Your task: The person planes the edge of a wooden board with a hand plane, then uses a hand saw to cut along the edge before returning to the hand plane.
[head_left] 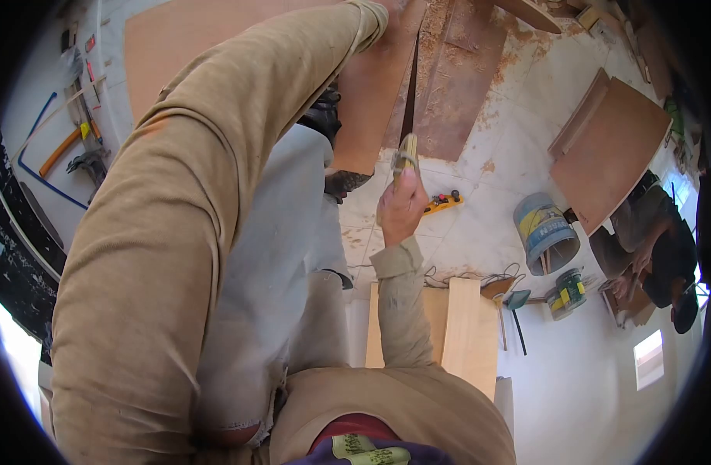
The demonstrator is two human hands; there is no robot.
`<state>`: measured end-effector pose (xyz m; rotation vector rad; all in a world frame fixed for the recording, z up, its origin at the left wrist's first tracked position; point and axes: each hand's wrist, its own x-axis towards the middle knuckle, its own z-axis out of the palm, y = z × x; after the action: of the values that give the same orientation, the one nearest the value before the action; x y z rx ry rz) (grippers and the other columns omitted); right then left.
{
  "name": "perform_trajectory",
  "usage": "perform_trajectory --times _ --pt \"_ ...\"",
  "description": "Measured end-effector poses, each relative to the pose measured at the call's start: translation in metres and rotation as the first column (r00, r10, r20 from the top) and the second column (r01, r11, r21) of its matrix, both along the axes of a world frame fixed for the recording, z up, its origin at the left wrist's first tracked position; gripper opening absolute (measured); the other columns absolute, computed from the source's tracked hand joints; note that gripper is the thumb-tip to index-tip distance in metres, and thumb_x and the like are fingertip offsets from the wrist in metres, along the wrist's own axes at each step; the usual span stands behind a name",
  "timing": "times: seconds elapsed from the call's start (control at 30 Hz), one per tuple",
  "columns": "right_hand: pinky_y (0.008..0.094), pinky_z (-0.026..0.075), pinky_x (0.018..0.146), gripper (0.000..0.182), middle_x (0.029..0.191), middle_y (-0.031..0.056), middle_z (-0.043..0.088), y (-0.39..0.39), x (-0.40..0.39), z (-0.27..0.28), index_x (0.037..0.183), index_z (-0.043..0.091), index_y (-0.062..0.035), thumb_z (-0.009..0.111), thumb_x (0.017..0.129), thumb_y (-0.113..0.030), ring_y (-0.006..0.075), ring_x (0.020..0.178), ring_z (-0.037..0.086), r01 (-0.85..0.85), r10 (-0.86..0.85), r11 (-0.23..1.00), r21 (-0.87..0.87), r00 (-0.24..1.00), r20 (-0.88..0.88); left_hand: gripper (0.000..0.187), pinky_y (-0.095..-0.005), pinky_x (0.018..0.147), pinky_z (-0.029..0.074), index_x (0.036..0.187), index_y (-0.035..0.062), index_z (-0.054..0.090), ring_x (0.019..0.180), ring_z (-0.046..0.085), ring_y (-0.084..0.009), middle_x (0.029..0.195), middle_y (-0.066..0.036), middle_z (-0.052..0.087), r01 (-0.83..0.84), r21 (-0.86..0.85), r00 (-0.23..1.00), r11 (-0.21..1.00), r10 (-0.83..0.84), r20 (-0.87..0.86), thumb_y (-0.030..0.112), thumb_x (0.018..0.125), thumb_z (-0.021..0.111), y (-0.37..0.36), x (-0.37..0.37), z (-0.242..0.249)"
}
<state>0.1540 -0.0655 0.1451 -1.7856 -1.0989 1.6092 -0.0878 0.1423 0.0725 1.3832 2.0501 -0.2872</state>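
Left hand out of view, cut off past the raised left sleeve (216,194) at the top edge. Right hand (402,205) seen from behind; fingers hidden around a pale, string-wrapped object (406,155), too blurred to identify. Small yellow tool (442,203) on the floor partly hidden behind that hand, type unclear. Label on the tilted bucket (545,232) too small to read. Second person (654,248) at the right edge, hands masked by dark fisheye rim. Tools at upper left (77,147) too small to name.
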Motion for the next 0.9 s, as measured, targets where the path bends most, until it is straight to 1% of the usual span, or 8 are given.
perform_trajectory --times 0.17,0.23,0.4,0.53,0.6,0.7,0.77,0.9 --pt "0.0363 0.045 0.064 0.044 0.071 0.0072 0.061 0.150 -0.081 -0.108 0.098 0.066 0.0077 0.048 0.103 -0.032 0.0147 0.068 0.049 -0.059 0.051 0.993 0.106 0.996 0.077 0.036 -0.0843 0.102 0.012 0.135 0.0342 0.050 0.139 0.039 -0.0277 0.139 -0.004 0.050 0.012 0.032 0.995 0.999 -0.008 -0.100 0.039 0.101 0.038 0.002 0.002 -0.025" --pt "0.0359 0.042 0.061 0.044 0.066 0.0047 0.055 0.147 -0.075 -0.110 0.096 0.066 0.0074 0.048 0.103 -0.032 0.0137 0.066 0.047 -0.041 0.039 0.997 0.060 0.999 0.023 0.037 -0.0837 0.103 0.012 0.136 0.0355 0.050 0.138 0.039 -0.0271 0.137 -0.004 0.051 0.016 0.020 0.995 1.000 -0.014 -0.100 0.037 0.102 0.038 -0.001 0.004 -0.022" --pt "0.0209 0.034 0.051 0.041 0.075 0.0014 0.059 0.008 -0.002 0.017 0.117 0.066 0.0011 0.045 0.103 -0.031 0.0017 0.060 0.044 0.036 -0.071 0.973 -0.228 0.987 -0.146 0.037 -0.0823 0.103 0.015 0.137 0.0395 0.048 0.135 0.041 -0.0261 0.131 -0.002 0.054 0.031 0.055 0.989 0.998 -0.023 -0.148 0.036 0.102 0.036 0.002 0.005 -0.046" --pt "0.0254 0.030 0.039 0.038 0.057 -0.0016 0.046 0.024 -0.016 -0.025 0.092 0.062 -0.0022 0.045 0.103 -0.034 0.0058 0.044 0.040 -0.018 0.019 0.999 0.039 1.000 -0.025 0.037 -0.0821 0.102 0.017 0.136 0.0420 0.049 0.132 0.044 -0.0259 0.127 -0.001 0.055 0.067 0.106 0.973 0.992 -0.041 -0.228 0.037 0.103 0.035 -0.012 0.009 -0.062" --pt "0.0279 0.030 0.039 0.041 0.054 -0.0029 0.046 0.102 -0.057 -0.091 0.079 0.061 -0.0041 0.048 0.102 -0.036 0.0072 0.042 0.041 -0.067 0.039 0.962 0.265 0.994 0.106 0.035 -0.0828 0.100 0.018 0.135 0.0409 0.050 0.131 0.045 -0.0262 0.127 -0.001 0.055 0.055 0.085 0.979 0.995 -0.037 -0.199 0.037 0.102 0.036 -0.006 0.012 -0.059" --pt "0.0287 0.030 0.038 0.044 0.053 -0.0024 0.044 0.137 -0.076 -0.114 0.073 0.056 -0.0065 0.049 0.101 -0.040 0.0091 0.040 0.039 -0.025 0.027 0.992 0.121 1.000 -0.015 0.033 -0.0838 0.099 0.019 0.132 0.0392 0.051 0.130 0.046 -0.0266 0.127 -0.002 0.055 0.045 0.044 0.983 0.998 -0.036 -0.179 0.038 0.102 0.037 -0.001 0.003 -0.054" --pt "0.0271 0.029 0.038 0.040 0.054 -0.0028 0.044 0.094 -0.049 -0.098 0.081 0.059 -0.0062 0.048 0.101 -0.039 0.0079 0.041 0.039 -0.028 0.031 0.996 0.080 0.999 -0.043 0.032 -0.0844 0.099 0.018 0.130 0.0373 0.052 0.131 0.045 -0.0260 0.131 -0.002 0.054 0.028 0.026 0.990 0.999 -0.025 -0.137 0.037 0.102 0.038 -0.001 0.005 -0.057" --pt "0.0256 0.030 0.038 0.035 0.056 -0.0036 0.043 0.005 -0.008 0.001 0.090 0.063 -0.0053 0.048 0.102 -0.035 0.0062 0.041 0.039 0.076 -0.086 0.992 -0.098 0.991 -0.106 0.029 -0.0846 0.099 0.018 0.127 0.0331 0.054 0.132 0.045 -0.0260 0.132 -0.002 0.054 0.068 0.008 0.991 0.998 -0.067 -0.114 0.035 0.100 0.042 0.002 0.002 -0.022"
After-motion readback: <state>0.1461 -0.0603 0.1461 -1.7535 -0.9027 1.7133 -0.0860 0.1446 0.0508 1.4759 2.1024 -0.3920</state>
